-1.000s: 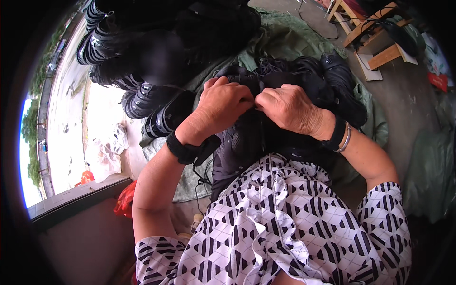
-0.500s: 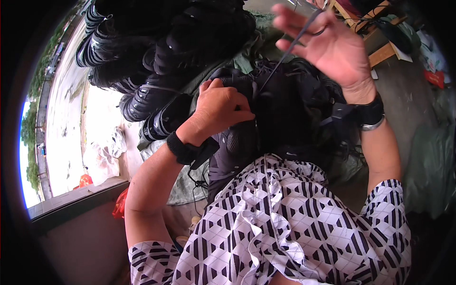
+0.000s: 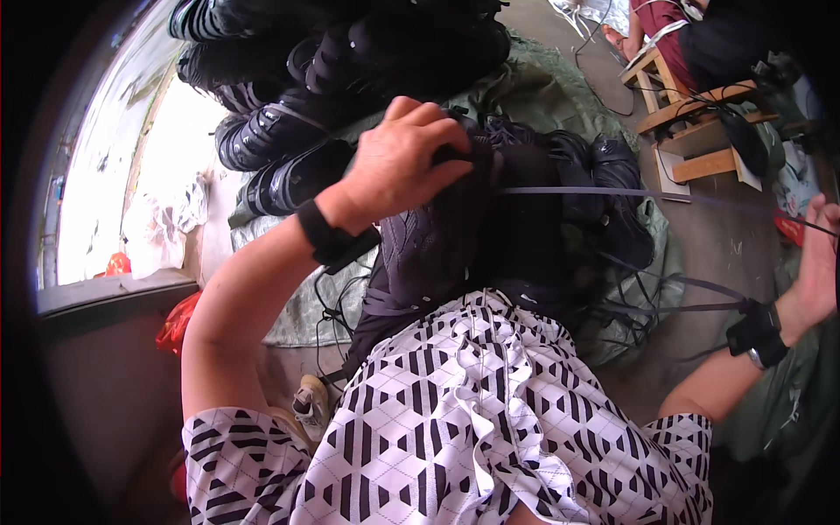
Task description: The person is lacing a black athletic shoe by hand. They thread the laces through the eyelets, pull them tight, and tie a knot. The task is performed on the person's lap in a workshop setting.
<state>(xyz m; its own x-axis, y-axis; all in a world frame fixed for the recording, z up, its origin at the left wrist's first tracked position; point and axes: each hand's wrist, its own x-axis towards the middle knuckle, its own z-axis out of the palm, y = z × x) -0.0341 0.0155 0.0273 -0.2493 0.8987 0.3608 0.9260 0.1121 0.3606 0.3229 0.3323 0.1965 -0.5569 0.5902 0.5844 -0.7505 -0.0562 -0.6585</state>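
In front of my lap lies a black shoe upper [image 3: 464,197]. My left hand [image 3: 407,157] is closed on its top edge, thumb and fingers curled round it. A flat grey shoelace [image 3: 604,191] runs taut from the upper to the far right. Its other end is at my right hand [image 3: 820,254], whose fingers are closed on it near the picture's rim. Darker uppers lie just beyond and to the right of this one, and their overlap hides where the lace enters. More loose laces [image 3: 700,304] hang between my lap and my right wrist.
Stacks of nested black uppers [image 3: 280,131] rise at the far left on a green sheet [image 3: 551,87]. A wooden stool [image 3: 700,114] stands at the far right, with another person's leg [image 3: 662,22] beside it. White plastic bags [image 3: 157,232] lie by the left ledge.
My right hand has swung from above the uppers out to the far right, drawing the lace out straight. My left hand has stayed on the upper, shifting slightly in view.
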